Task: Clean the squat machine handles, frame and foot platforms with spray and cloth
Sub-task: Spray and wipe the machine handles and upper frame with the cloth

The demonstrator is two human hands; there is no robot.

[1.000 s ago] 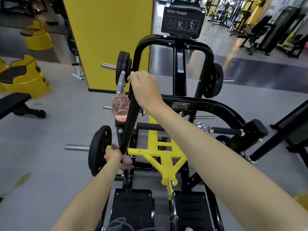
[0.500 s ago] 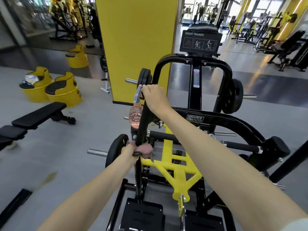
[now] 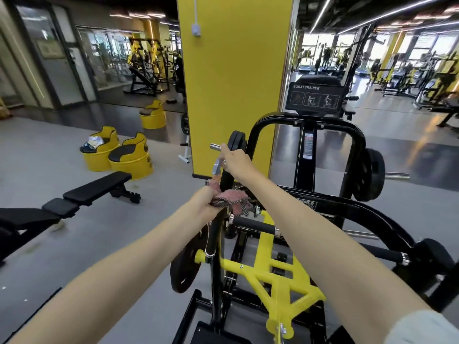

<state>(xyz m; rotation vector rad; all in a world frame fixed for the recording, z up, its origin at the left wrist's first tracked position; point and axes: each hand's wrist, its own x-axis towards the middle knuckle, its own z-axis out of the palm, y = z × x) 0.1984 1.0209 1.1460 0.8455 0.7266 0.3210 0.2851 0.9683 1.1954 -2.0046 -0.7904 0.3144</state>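
Note:
The black squat machine frame stands in front of me with a yellow linkage low in the middle. My left hand grips a pink cloth wrapped round the left upright bar. Higher on the same bar, my right hand holds the grey trigger head of the spray bottle; the bottle's body is hidden behind the cloth and my left hand. A foot platform shows at the bottom edge. A black padded handle crosses behind my arms.
A black bench lies to the left. Yellow barrel seats stand beyond it. A yellow pillar rises behind the machine. Weight plates hang on both sides. More gym machines fill the background.
My left hand has slid the cloth up the left upright bar, close under my right hand. The view has tilted upward. The bottle's pink body is now hidden.

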